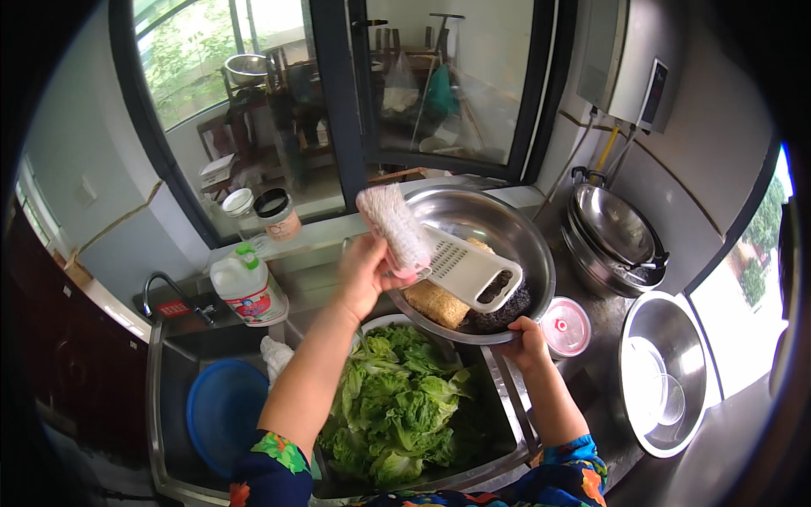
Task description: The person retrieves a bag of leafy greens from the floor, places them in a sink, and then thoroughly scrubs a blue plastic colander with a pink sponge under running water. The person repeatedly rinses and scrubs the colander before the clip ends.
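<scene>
My left hand is closed around a pink scrub brush with whitish bristles, raised over the left side of a steel basin. My right hand grips the basin's near right rim and holds it tilted. Inside the basin are a white plastic grater, a tan scrubbing pad, possibly loofah, and a dark mesh scrubber. The grater partly covers both pads. Below my hands, leafy green lettuce is heaped in the right sink bowl, and a pale container rim shows behind it.
A blue plastic basin sits in the left sink bowl. Behind it are a faucet and a white jug. Jars line the sill. To the right are a pink-lidded container, stacked pans and a steel bowl with a strainer.
</scene>
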A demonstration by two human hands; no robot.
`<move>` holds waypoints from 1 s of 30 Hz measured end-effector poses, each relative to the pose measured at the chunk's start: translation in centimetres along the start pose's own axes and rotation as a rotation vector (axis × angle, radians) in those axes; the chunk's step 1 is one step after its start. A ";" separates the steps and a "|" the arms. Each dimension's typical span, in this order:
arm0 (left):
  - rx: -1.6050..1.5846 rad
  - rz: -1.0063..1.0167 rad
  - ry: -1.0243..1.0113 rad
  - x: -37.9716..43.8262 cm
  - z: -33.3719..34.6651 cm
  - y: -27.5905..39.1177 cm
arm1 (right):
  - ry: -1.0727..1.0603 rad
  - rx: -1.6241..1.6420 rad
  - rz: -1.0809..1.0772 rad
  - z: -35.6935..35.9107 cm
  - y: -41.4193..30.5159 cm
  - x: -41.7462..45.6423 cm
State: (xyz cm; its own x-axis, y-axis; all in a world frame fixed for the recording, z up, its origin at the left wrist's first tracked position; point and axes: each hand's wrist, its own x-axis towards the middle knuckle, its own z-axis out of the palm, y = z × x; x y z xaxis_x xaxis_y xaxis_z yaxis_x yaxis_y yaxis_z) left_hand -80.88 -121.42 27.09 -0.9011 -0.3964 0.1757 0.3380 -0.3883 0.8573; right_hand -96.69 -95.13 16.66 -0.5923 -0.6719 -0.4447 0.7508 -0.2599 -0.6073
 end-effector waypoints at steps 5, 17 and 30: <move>-0.259 0.169 0.014 2.4 -1.3 3.8 | -0.012 -0.011 0.014 -0.5 0.0 -0.1; -0.257 0.164 0.315 -15.5 -6.2 0.2 | 0.124 0.034 -0.102 8.0 -6.8 13.8; -0.229 0.006 0.943 -43.0 -8.6 -6.0 | 0.236 -0.035 -0.380 14.2 -2.7 27.5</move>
State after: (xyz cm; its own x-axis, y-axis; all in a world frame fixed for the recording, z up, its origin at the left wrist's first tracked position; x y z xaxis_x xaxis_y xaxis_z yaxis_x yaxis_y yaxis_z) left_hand -41.84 -109.22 10.19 -0.3447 -0.8645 -0.3659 0.4763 -0.4969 0.7254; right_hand -110.88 -122.75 15.46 -0.8777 -0.3555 -0.3213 0.4591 -0.4316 -0.7765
